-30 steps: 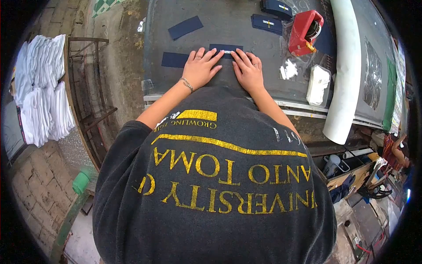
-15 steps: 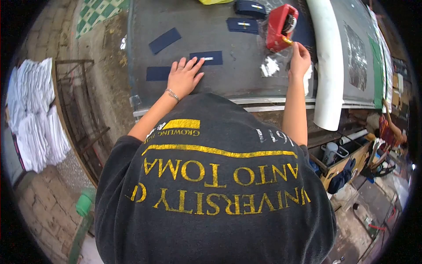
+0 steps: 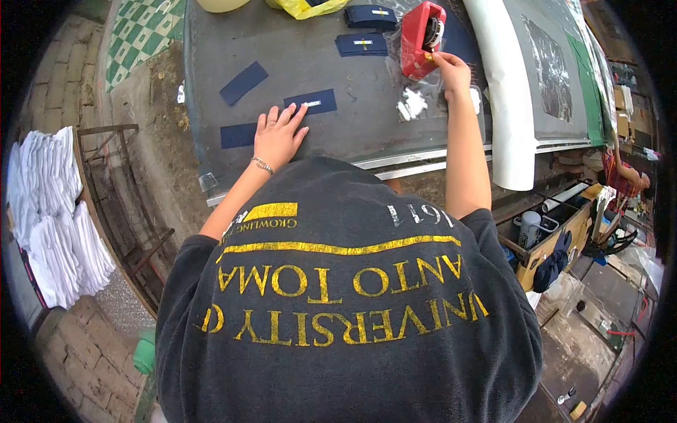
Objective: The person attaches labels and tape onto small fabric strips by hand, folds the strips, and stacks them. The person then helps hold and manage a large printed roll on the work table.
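Note:
My left hand (image 3: 277, 135) lies flat with fingers spread. Its fingertips press on a dark blue fabric strip (image 3: 323, 99) with a small white label, and the hand partly covers a second blue strip (image 3: 237, 135). Over at the red tape dispenser (image 3: 415, 46), my right hand (image 3: 455, 73) pinches the yellowish end of the tape (image 3: 428, 56) between thumb and finger. Another blue strip (image 3: 244, 83) rests at an angle farther up the table. Two stacks of labelled blue strips, a nearer stack (image 3: 362, 45) and a farther stack (image 3: 371, 17), sit left of the dispenser.
A long white roll (image 3: 509, 106) lies on the dark table (image 3: 367, 134), right of my right arm. White scraps (image 3: 412, 103) are below the dispenser. A yellow plastic bag (image 3: 310, 7) sits at the far edge. Folded white cloths (image 3: 53, 211) are stacked left. Another person (image 3: 622, 173) is at right.
The camera view has shifted, moving the table leftward in the picture. My left hand stays on the labelled strip, and my right hand stays at the dispenser's tape end.

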Demonstrator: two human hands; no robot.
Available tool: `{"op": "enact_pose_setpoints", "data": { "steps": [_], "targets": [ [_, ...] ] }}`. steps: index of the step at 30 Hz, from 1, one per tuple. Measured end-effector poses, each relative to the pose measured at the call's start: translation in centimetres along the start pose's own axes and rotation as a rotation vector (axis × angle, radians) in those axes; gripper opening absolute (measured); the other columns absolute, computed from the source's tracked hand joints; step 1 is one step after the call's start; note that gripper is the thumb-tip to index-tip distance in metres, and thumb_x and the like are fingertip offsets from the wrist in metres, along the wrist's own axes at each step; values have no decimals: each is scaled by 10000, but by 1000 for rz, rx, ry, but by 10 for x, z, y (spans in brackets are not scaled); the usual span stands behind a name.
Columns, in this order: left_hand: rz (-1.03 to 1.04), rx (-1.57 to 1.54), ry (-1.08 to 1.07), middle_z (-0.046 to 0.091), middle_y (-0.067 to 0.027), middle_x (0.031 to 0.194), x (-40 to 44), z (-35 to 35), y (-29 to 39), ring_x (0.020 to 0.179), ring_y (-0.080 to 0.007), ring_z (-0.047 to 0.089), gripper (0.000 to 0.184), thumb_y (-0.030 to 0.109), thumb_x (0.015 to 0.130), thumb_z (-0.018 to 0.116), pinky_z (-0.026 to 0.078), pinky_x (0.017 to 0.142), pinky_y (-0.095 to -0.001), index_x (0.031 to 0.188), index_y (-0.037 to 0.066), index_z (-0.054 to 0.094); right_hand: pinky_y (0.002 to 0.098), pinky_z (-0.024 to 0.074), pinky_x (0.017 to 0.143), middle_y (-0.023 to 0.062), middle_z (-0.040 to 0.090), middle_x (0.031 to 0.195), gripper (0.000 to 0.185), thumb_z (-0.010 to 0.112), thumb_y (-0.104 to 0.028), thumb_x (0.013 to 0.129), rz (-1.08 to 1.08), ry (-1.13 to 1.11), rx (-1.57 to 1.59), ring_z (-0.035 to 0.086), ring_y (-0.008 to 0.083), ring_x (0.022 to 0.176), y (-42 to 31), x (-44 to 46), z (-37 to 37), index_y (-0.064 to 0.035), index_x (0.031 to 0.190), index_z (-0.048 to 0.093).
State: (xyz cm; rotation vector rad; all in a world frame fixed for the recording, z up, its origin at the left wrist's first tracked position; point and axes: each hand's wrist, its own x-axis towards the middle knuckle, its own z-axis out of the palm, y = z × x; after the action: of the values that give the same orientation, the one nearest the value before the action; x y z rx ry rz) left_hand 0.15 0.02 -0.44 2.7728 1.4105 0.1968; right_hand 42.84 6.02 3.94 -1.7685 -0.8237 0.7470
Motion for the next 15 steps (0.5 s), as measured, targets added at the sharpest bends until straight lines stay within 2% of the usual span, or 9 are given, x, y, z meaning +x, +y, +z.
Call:
{"op": "enact_pose_setpoints", "data": {
  "steps": [2, 5, 7, 8, 10, 12, 15],
  "targets": [
    [10, -6, 5, 545, -7, 1381, 1, 2, -1, 1220, -268, 471, 534, 429, 959, 542, 342, 1020, -433, 1459, 261, 454, 240, 469, 756, 65, 703, 900, 211, 758, -122, 835, 94, 98, 43, 618, 116, 806, -7, -4, 5, 45, 960, 726],
    [-3, -27, -5, 560, -4, 1368, 2, -4, 0, 1219, -269, 486, 524, 423, 954, 546, 350, 1025, -440, 1445, 259, 469, 255, 474, 766, 70, 699, 904, 208, 757, -118, 837, 112, 194, 128, 619, 121, 831, -6, -17, 16, 41, 966, 722],
    [-13, -66, -29, 567, -4, 1369, 3, -6, 0, 1235, -275, 493, 514, 425, 951, 544, 347, 1042, -456, 1433, 259, 483, 265, 462, 743, 65, 695, 905, 211, 755, -115, 837, 201, 360, 256, 609, 125, 822, -24, -37, 24, 37, 978, 717],
    [-15, -66, -30, 567, -4, 1369, 2, -5, 0, 1235, -275, 493, 514, 425, 951, 544, 347, 1042, -456, 1433, 259, 483, 265, 462, 743, 65, 695, 905, 211, 755, -115, 837, 202, 358, 255, 609, 125, 822, -23, -41, 24, 37, 978, 717],
    [-13, -66, -40, 560, -3, 1377, 3, -3, -1, 1239, -275, 489, 517, 431, 953, 537, 346, 1043, -461, 1438, 264, 477, 256, 396, 618, 27, 659, 881, 310, 822, -252, 789, 201, 282, 319, 508, 111, 682, -21, -47, 22, -6, 949, 723],
    [-7, -45, -19, 558, -2, 1380, 1, 1, -1, 1241, -274, 486, 520, 434, 953, 537, 344, 1042, -458, 1440, 263, 476, 271, 374, 522, -2, 555, 746, 273, 816, -245, 798, 222, 301, 302, 462, 105, 636, -15, -48, 20, -18, 917, 722],
    [-2, -18, 1, 554, 0, 1385, 1, 2, 0, 1243, -270, 478, 525, 437, 953, 539, 339, 1039, -450, 1444, 263, 473, 286, 398, 520, 2, 535, 746, 231, 786, -206, 825, 320, 296, 333, 466, 119, 646, -6, -50, 25, -42, 966, 704]
  ]
}}
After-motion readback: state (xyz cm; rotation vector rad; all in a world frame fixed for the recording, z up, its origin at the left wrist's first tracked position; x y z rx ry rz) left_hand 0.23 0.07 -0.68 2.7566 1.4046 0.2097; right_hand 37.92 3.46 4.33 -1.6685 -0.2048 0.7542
